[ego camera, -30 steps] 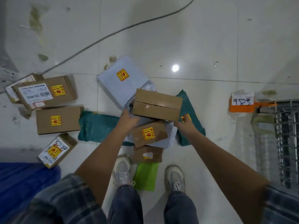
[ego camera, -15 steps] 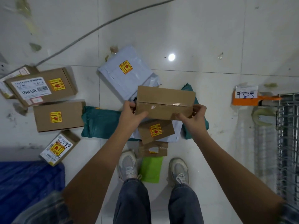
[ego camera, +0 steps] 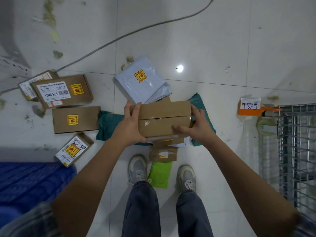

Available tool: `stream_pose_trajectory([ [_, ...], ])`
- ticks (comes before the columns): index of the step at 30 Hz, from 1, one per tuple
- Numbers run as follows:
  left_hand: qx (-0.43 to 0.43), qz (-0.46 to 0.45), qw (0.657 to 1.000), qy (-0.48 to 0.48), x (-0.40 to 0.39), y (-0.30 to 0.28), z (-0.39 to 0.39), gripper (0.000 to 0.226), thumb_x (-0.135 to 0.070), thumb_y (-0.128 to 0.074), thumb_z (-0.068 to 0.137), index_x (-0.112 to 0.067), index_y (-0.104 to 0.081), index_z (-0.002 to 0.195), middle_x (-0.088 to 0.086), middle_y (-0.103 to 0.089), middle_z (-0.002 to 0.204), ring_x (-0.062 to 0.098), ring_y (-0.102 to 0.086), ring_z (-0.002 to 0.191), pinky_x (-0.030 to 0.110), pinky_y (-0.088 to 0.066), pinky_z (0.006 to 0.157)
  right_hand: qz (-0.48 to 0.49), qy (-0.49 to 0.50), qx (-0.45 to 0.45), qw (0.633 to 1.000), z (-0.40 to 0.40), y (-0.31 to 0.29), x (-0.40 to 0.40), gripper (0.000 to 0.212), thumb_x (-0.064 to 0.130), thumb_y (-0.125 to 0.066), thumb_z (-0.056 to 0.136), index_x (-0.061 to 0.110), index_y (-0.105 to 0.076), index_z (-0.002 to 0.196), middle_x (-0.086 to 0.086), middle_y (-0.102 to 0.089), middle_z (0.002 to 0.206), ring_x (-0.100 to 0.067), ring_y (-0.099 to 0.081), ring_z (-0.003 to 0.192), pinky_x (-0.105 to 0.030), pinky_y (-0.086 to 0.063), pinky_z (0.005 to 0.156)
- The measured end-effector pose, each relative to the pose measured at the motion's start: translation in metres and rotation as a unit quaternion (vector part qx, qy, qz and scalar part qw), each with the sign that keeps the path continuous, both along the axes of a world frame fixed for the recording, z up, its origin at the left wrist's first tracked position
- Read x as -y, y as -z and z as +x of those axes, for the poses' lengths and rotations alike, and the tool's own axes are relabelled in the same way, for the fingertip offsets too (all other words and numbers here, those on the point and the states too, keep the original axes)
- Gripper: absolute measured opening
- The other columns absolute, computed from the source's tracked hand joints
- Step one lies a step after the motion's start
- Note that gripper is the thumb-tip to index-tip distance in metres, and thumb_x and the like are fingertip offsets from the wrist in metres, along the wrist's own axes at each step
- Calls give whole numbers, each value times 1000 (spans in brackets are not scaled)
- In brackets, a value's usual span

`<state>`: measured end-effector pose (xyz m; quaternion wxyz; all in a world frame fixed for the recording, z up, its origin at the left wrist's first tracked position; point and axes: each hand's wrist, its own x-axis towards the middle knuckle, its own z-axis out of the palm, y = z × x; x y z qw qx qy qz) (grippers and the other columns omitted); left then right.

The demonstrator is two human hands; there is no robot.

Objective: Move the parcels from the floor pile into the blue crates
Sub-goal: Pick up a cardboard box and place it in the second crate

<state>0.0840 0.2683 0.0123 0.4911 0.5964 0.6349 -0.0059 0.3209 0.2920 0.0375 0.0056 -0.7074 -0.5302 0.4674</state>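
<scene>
While the left hand (ego camera: 131, 124) clamps one short end of the brown box (ego camera: 165, 119) and the right hand (ego camera: 196, 127) clamps the other, thumb across its near face, the box sits lifted above the parcel pile (ego camera: 164, 147). Bare floor (ego camera: 213, 48) lies open ahead; the blue crate (ego camera: 29, 183) edges in at lower left, a wire cage (ego camera: 297, 151) stands at the right.

Held box (ego camera: 164, 119) covers most of the small box (ego camera: 168, 141) under it; only a sticker edge shows. Teal bag (ego camera: 109, 124) mostly hidden behind left hand (ego camera: 131, 124) and box. Blue crate (ego camera: 25, 185) cut off by left frame edge. Wire cage (ego camera: 297, 151) cut off at right. Label print on upper-left box (ego camera: 63, 91) partly unreadable.
</scene>
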Motion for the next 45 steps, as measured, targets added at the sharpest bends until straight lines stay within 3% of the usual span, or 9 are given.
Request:
stream_pose_trajectory([
  [5, 37, -144, 982, -118, 26, -16, -3, 116, -38, -88, 54, -17, -18, 143, 4, -25, 139, 23, -42, 122, 40, -45, 99, 35, 207, -83, 974, -8, -30, 9, 57, 41, -52, 92, 20, -37, 143, -1, -42, 128, -11, -43, 109, -20, -39, 88],
  [9, 204, -288, 866, -356, 60, -37, -3, 92, -38, -82, 65, -11, -33, 137, 1, -54, 117, 16, -59, 94, 34, -57, 74, -50, 370, -143, 917, -6, -29, 47, 68, 50, -54, 87, 22, -33, 144, 3, -45, 136, -14, -46, 115, -33, -39, 92],
  [13, 274, -309, 820, -397, 106, -48, 1, 99, -49, -83, 51, -12, -42, 133, 8, -63, 115, 20, -66, 91, 31, -59, 66, -218, 233, -240, 917, -16, -28, 96, 86, 58, -69, 66, 32, -35, 141, 5, -56, 135, -19, -56, 119, -45, -47, 99],
  [19, 280, -285, 828, -393, 178, -79, 3, 99, -63, -68, 46, -21, -45, 133, 0, -63, 120, 17, -60, 106, 41, -47, 98, -204, 181, -252, 929, -21, -47, 148, 30, 40, -64, 83, 42, -52, 110, 5, -61, 125, -18, -59, 112, -46, -47, 99],
  [27, 309, -161, 761, -547, 266, -137, -19, 57, -28, -63, 87, -20, -40, 138, -2, -65, 112, 14, -63, 99, 26, -51, 80, -226, 69, -263, 936, -59, -105, 198, 51, 38, -63, 84, 31, -46, 131, 7, -64, 118, -14, -62, 105, -34, -51, 85],
  [32, 318, -103, 697, -634, 328, -159, -58, 46, -33, -66, 82, -31, -51, 126, -9, -68, 109, 9, -64, 97, 24, -50, 75, -245, -23, -271, 931, -115, -129, 229, 69, 39, -68, 69, 31, -45, 133, 11, -63, 117, -1, -68, 87, -19, -54, 63],
  [36, 338, -64, 637, -690, 388, -164, -103, 48, -29, -69, 79, -29, -54, 124, -5, -66, 117, 8, -65, 96, 21, -51, 74, -258, -89, -280, 920, -180, -133, 257, 92, 43, -76, 53, 28, -42, 137, 2, -62, 123, -14, -63, 105, -21, -55, 69],
  [40, 344, -34, 554, -757, 450, -164, -149, 40, -17, -64, 85, -25, -53, 123, -7, -66, 108, 10, -63, 95, 24, -50, 74, -234, -154, -253, 926, -256, -134, 298, 88, 49, -77, 54, 25, -44, 132, -2, -60, 128, -21, -61, 114, -37, -54, 87],
  [45, 321, -10, 498, -805, 522, -157, -216, 51, -25, -64, 80, -24, -50, 129, -1, -61, 124, 18, -59, 110, 37, -47, 94, -241, -245, -229, 911, -361, -133, 349, 71, 42, -74, 68, 21, -46, 129, 5, -61, 123, -11, -61, 109, -25, -53, 80],
])
